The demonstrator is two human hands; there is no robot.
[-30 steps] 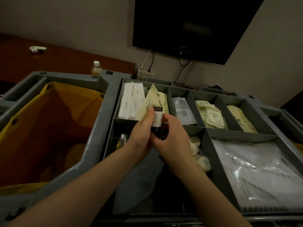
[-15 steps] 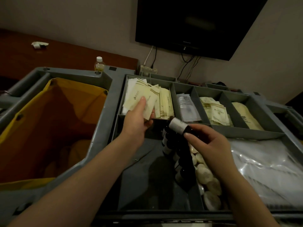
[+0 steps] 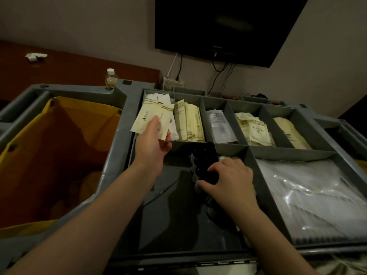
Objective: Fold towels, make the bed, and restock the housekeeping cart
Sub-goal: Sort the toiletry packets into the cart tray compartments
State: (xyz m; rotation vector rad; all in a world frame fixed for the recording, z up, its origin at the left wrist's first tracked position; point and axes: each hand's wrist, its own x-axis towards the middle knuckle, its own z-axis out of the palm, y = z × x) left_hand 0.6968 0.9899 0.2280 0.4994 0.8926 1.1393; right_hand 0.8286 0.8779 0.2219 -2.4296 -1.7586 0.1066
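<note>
Restocking: cart [image 3: 119, 124] tray is the step in hand, I judge, with both hands in its compartments
Left hand [image 3: 153, 144]: thumb and fingers pinch cream sachets [image 3: 152, 119] over the far-left compartment
Right hand [image 3: 232, 175]: fingers curled round a dark bottle [image 3: 211, 176] at the near end of the row [image 3: 202, 153] in the near-left compartment
Next: likely seat the bottle upright against the row, release, then lay the sachets on the stack [image 3: 188, 120] at the far-left corner

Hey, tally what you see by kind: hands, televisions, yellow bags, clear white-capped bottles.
Hands: 2, left hand pinching a cream sachet, right hand gripping a dark bottle
Television: 1
Yellow laundry bag: 1
Clear white-capped bottle: 1
Total: 5
</note>
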